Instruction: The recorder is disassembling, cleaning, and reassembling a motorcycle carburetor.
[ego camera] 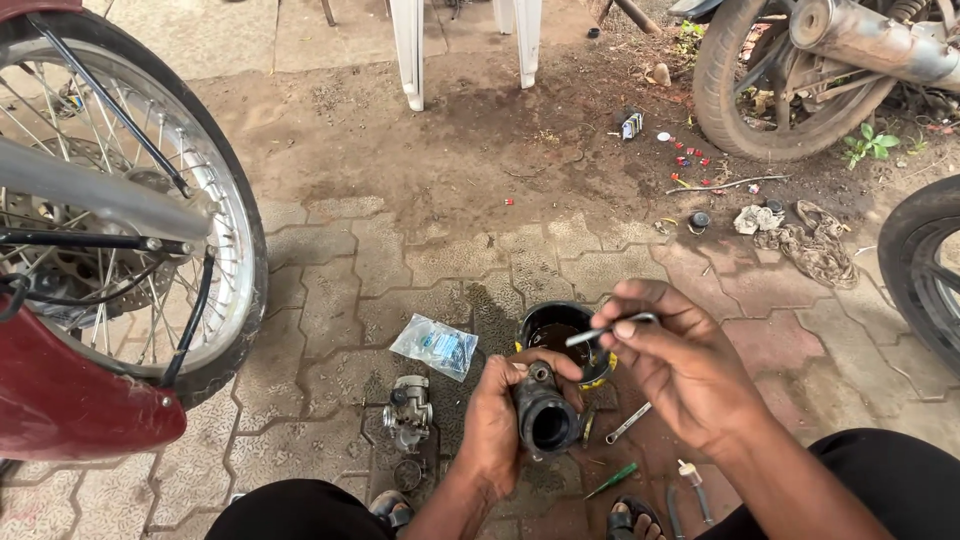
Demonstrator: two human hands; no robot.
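Ground: paving [400, 250] lying oily, littered.
Left hand [492, 425]: wrapping around black rubber tube [545, 412].
Right hand [680, 365]: pinching thin metal rod [600, 334].
Edges: wheel [130, 200] crowding left, tyre [925, 265] closing right.

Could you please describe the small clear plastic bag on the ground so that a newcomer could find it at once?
Start at the spoked wheel on the left and move right across the paving to the black cup of dark liquid. The plastic bag lies flat just left of that cup, above the metal carburettor. It alone is clear, with blue contents.
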